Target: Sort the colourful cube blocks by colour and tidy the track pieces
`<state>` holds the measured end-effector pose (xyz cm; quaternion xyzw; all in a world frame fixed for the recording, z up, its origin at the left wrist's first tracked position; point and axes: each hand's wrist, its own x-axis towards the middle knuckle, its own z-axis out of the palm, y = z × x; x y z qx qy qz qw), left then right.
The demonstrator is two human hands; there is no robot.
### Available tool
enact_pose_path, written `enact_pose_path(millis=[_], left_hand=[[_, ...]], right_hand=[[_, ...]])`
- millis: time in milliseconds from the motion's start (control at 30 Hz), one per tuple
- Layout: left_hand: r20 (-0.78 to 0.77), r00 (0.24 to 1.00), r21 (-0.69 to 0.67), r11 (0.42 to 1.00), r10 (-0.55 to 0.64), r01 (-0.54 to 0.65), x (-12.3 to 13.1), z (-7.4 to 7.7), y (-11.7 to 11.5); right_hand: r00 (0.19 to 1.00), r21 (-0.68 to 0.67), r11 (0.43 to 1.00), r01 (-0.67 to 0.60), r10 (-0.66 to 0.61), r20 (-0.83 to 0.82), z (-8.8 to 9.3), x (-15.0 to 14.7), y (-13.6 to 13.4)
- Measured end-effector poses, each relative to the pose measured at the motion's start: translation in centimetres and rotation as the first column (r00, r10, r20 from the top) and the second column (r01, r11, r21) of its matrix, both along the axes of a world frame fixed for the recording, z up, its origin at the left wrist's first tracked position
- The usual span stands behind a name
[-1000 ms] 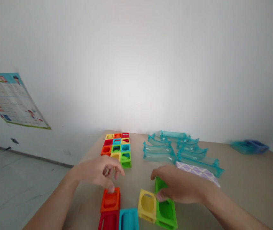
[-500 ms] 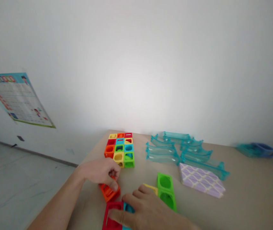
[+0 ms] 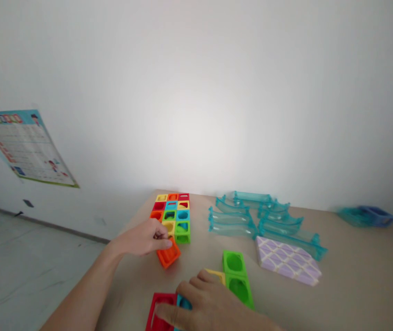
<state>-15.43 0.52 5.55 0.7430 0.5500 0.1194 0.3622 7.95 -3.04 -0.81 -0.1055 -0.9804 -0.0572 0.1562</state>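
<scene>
My left hand (image 3: 148,238) pinches an orange block (image 3: 169,253) with an open middle, held tilted just in front of a grid of coloured cube blocks (image 3: 182,226). Thumb and curled fingers close on its upper left side. My right hand (image 3: 205,301) lies over blocks at the near edge of view, its thumb reaching across a red block (image 3: 160,301). Under its index finger is a blue block (image 3: 183,303), partly hidden. A yellow block (image 3: 217,276) shows behind the knuckles, beside two joined green blocks (image 3: 236,275).
Several clear teal track pieces (image 3: 233,228) lie at the back of the table (image 3: 355,276). A stack of purple patterned pieces (image 3: 288,260) is in front of them. A blue tray-like piece (image 3: 378,216) sits far right. The wall bears a poster (image 3: 27,147).
My left hand has moved the orange block away from the red block, up and slightly right toward the grid. My right hand stays nearly in place on the blocks.
</scene>
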Motion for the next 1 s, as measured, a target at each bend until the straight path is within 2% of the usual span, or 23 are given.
enact_pose_path(millis=[133, 333, 400, 500, 567, 600, 667, 700, 767, 833, 900, 1000], left_hand=[[0.007, 1.0, -0.038, 0.999, 0.015, -0.015, 1.8, -0.8, 0.0], [-0.017, 0.977, -0.051, 0.976, 0.211, -0.211, 2.4, -2.5, 0.4], [-0.013, 0.964, -0.057, 0.963, 0.264, -0.265, 2.6, -2.8, 0.6], [-0.057, 0.954, -0.022, 0.955, 0.293, -0.295, 2.6, -2.6, 0.7], [-0.097, 0.945, 0.119, 0.946, 0.312, -0.3, 2.7, -2.3, 0.5], [-0.09, 0.947, 0.203, 0.937, 0.308, -0.285, 2.7, -2.0, 0.4], [-0.013, 0.971, 0.321, 0.92, 0.239, -0.222, 3.1, -1.7, 0.1], [0.04, 0.983, 0.342, 0.922, 0.18, -0.183, 3.4, -1.6, -0.2], [0.132, 0.99, 0.344, 0.935, 0.049, -0.092, 4.4, -1.4, -0.8], [0.175, 0.98, 0.362, 0.932, -0.092, 0.023, 5.6, -1.4, -1.4], [0.187, 0.948, 0.405, 0.9, -0.257, 0.164, 6.6, -1.5, -2.0], [0.15, 0.885, 0.439, 0.832, -0.441, 0.34, 7.6, -1.8, -2.5]], right_hand=[[0.999, 0.019, 1.0, -0.009, 0.01, -0.041, -0.1, 0.0, 0.1], [0.999, 0.026, 1.0, -0.004, 0.005, -0.042, -1.0, -0.2, 0.0], [1.0, 0.007, 1.0, 0.005, -0.005, -0.009, -0.7, -0.3, -0.1], [0.998, -0.116, 0.993, -0.017, 0.025, 0.065, 2.0, 0.5, -0.1], [0.997, -0.289, 0.957, -0.029, 0.05, 0.066, 4.9, 2.0, 0.2], [0.998, -0.376, 0.927, 0.007, 0.016, 0.059, 6.3, 3.0, 0.6], [0.974, -0.417, 0.881, 0.224, -0.215, 0.07, 8.5, 5.1, 1.6], [0.939, -0.395, 0.853, 0.341, -0.331, 0.095, 9.2, 6.1, 2.2], [0.859, -0.358, 0.78, 0.512, -0.462, 0.222, 9.6, 7.5, 3.2], [0.787, -0.325, 0.725, 0.607, -0.492, 0.372, 9.4, 8.0, 3.9], [0.742, -0.311, 0.696, 0.647, -0.481, 0.467, 9.1, 7.7, 4.2], [0.744, -0.34, 0.686, 0.644, -0.455, 0.489, 9.0, 6.9, 4.4]])
